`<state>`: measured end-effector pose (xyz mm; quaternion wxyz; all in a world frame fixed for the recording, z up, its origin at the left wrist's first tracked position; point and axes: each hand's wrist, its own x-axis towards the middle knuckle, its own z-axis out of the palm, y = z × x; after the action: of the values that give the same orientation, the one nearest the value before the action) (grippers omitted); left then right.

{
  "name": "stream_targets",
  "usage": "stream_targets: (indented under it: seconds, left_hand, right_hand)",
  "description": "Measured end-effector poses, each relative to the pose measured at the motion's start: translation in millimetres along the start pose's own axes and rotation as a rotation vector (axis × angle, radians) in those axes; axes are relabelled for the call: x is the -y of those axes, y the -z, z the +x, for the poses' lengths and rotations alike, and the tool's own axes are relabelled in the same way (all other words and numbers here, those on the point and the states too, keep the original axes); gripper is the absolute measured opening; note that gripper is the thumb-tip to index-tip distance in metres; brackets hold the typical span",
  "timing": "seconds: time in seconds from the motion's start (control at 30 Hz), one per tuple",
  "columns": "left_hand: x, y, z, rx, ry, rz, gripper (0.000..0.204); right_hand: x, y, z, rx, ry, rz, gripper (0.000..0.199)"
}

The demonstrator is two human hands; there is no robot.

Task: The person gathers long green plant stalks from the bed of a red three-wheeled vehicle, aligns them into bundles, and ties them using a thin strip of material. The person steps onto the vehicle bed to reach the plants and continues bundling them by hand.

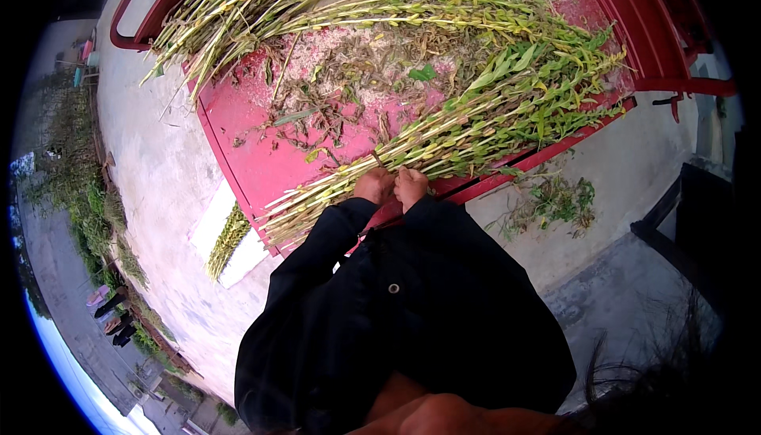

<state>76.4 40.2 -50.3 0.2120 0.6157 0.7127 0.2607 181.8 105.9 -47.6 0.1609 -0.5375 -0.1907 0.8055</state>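
Two bare hands noted at the near edge of a long bundle of leafy green-and-yellow plant stalks (491,122), just beside each other. Left hand (373,185): narrow, fingers curled in at the stalks, near a thin brown strand (378,158) standing out over the bundle. Right hand (411,188): likewise narrow, fingers bent in, turned toward the left. Whether closed on strand, on stalks or on nothing: cannot tell at this size. Both forearms in loose black sleeves (337,233), entering from below.

Bundle position: laid slantwise along the near side of a flat red metal bed (246,154); bare pale stalk ends at lower left, leafy tops toward upper right. Farther back on the same bed: a larger loose spread of similar yellow-green stalks (341,7), well apart from both hands at its left end. Between the two: brown withered leaf litter (357,70), scattered over pale chaff, with one broad green leaf (422,74).

Off the bed, on pale concrete floor (158,189): at left, a white flat sheet (208,225) bearing a small yellow-green bundle (229,242); at right, a loose heap of green and brown leaves (561,201).
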Motion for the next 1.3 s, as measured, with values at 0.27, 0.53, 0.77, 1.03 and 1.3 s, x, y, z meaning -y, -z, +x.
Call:
stream_targets:
  seconds: [0.27, 0.53, 0.77, 1.03, 1.3]
  left_hand:
    - [8.2, -7.9, -3.0, 0.062, -0.013, -0.006, 0.006]
    - [-5.2, -15.1, 5.0, -0.073, 0.073, 0.14, 0.009]
    - [-7.4, -0.3, 9.8, -0.029, 0.095, -0.081, 0.011]
    - [1.2, 7.1, 14.0, 0.129, 0.233, -0.177, 0.014]
    - [8.1, 14.6, 21.9, 0.206, 0.452, -0.604, 0.011]
  right_hand:
    - [7.8, 8.6, 1.6, 0.037, -0.224, 0.131, 0.023]
    - [-24.7, 28.3, 32.0, 0.079, 0.633, -0.521, 0.011]
    - [21.0, 27.4, -0.1, 0.232, 1.078, -1.043, 0.034]
    - [-3.3, 37.5, 12.6, 0.178, 0.4, -0.575, 0.015]
    - [6.8, 40.4, 6.1, 0.262, -0.011, -0.325, 0.01]
